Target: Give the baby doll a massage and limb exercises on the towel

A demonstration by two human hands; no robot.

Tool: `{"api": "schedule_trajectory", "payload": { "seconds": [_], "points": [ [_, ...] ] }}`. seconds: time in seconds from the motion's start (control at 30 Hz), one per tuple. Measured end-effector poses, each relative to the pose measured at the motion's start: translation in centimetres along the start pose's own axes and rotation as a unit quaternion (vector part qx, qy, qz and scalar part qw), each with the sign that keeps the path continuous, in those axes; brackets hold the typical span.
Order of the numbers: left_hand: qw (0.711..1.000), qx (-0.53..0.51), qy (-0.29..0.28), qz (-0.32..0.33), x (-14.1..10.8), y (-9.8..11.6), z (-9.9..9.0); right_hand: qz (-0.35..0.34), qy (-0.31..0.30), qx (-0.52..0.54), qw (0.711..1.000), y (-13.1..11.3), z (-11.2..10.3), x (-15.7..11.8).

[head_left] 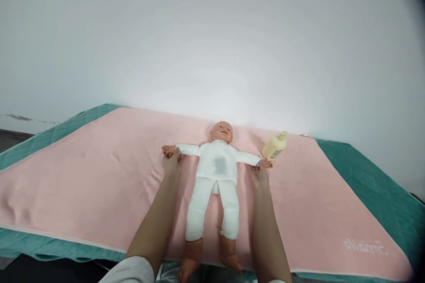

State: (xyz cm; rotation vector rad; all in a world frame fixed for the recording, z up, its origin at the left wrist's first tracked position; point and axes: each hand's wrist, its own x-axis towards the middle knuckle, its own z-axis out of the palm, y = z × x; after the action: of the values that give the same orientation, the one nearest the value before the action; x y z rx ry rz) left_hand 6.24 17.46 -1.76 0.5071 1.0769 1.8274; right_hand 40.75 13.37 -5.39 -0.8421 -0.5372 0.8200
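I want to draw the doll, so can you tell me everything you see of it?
The doll lies on its back on the pink blanket, arms spread wide, feet past the near edge. Its bald head, hands and feet look plastic; its white, cloth-like body has a grey chest patch. Your left hand and right hand touch its wrists.

Pale wall (pixel 212 44) with low scuffs (pixel 19 117)

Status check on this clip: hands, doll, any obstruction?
Left hand and right hand at wrists of the doll, grip unclear. Lying face-up on pink blanket, arms spread. Yellow bottle close beyond right hand, not between it and doll.
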Motion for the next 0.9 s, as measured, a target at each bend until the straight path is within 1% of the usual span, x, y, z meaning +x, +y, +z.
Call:
{"api": "schedule_trajectory", "payload": {
  "seconds": [0.07,0.1,0.17,0.2,0.27,0.3,0.33,0.4,0.43,0.5,0.53,0.63,0.7,0.77,0.8,0.9],
  "points": [
    [0.999,0.006,0.033,-0.014,-0.5,0.5,0.4,-0.003,0.023,-0.008,1.000,-0.6,0.6,-0.6],
    [0.999,0.009,0.041,-0.010,-0.8,0.8,0.7,-0.007,0.031,-0.010,0.999,-1.0,1.1,-1.0],
    [0.998,0.026,0.034,0.041,-1.5,1.3,1.4,-0.027,0.024,-0.021,0.999,-2.3,2.4,-2.1],
    [0.996,0.043,0.027,0.076,-1.8,1.6,1.8,-0.044,0.010,-0.031,0.999,-3.0,3.1,-2.8],
    [0.988,0.080,0.012,0.132,-2.6,2.0,2.5,-0.118,-0.060,-0.124,0.983,-4.2,4.3,-4.2],
    [0.985,0.093,-0.003,0.147,-3.0,2.1,2.8,-0.140,-0.106,-0.163,0.971,-4.6,4.8,-4.8],
    [0.983,0.101,-0.025,0.153,-3.4,2.2,3.0,-0.165,-0.140,-0.204,0.955,-4.9,5.2,-5.4],
    [0.975,0.114,-0.083,0.173,-4.2,2.2,3.2,-0.224,-0.200,-0.284,0.911,-5.0,5.7,-6.3],
    [0.965,0.128,-0.114,0.197,-4.6,2.3,3.3,-0.254,-0.225,-0.316,0.886,-4.9,5.8,-6.5],
    [0.936,0.174,-0.158,0.264,-5.3,2.3,3.3,-0.301,-0.272,-0.358,0.841,-4.5,5.9,-6.8],
    [0.916,0.203,-0.173,0.299,-5.6,2.3,3.3,-0.315,-0.294,-0.367,0.825,-4.3,5.9,-6.9],
    [0.851,0.276,-0.228,0.385,-5.9,2.1,3.4,-0.330,-0.345,-0.373,0.796,-3.8,5.9,-7.0],
    [0.809,0.295,-0.275,0.427,-5.9,1.9,3.6,-0.319,-0.359,-0.373,0.793,-3.7,5.9,-7.0],
    [0.777,0.300,-0.319,0.452,-5.8,1.6,3.8,-0.287,-0.365,-0.369,0.805,-3.8,5.9,-7.0],
    [0.766,0.300,-0.338,0.457,-5.8,1.5,3.8,-0.263,-0.365,-0.361,0.817,-3.8,5.9,-7.1],
    [0.746,0.295,-0.380,0.460,-5.8,1.2,3.9,-0.170,-0.363,-0.314,0.861,-4.2,6.0,-7.2]
  ]
}}
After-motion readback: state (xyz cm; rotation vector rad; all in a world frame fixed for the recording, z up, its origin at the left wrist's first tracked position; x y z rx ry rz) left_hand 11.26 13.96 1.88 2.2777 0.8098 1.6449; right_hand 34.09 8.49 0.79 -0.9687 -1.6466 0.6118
